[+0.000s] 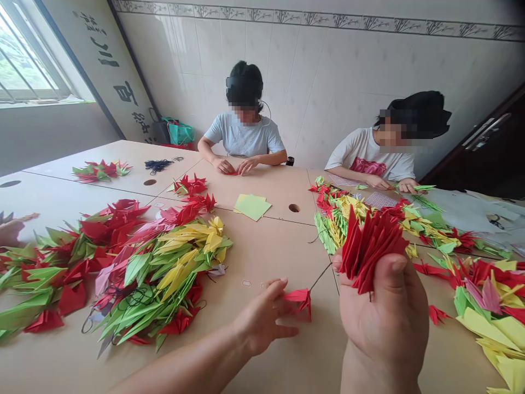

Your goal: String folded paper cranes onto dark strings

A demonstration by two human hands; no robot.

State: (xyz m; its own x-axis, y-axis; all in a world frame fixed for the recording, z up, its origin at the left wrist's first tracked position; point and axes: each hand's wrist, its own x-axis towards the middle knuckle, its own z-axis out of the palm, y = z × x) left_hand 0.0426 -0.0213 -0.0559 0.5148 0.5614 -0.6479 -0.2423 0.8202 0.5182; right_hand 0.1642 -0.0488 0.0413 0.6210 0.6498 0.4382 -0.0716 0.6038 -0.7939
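My right hand [385,317] is raised, its fingers closed around a thick bunch of red folded paper cranes [369,251]. From that bunch a dark string [322,276] runs down to a single red paper crane [301,300] over the table. My left hand [262,317] meets this crane's left tip at its fingers; the lower finger stretches out beneath it. How firmly the tip is pinched is partly hidden. Just left of my left hand lies a heap of yellow and green paper cranes [180,268], with red and pink ones and dark string loops among them.
More strung cranes [98,235] spread along the left, and others [488,295] on the right. Yellow-green paper squares [252,207] lie mid-table [279,246]. Two co-workers sit opposite, their hands [241,166] on paper pieces. Another person's hand [10,232] shows at the left edge.
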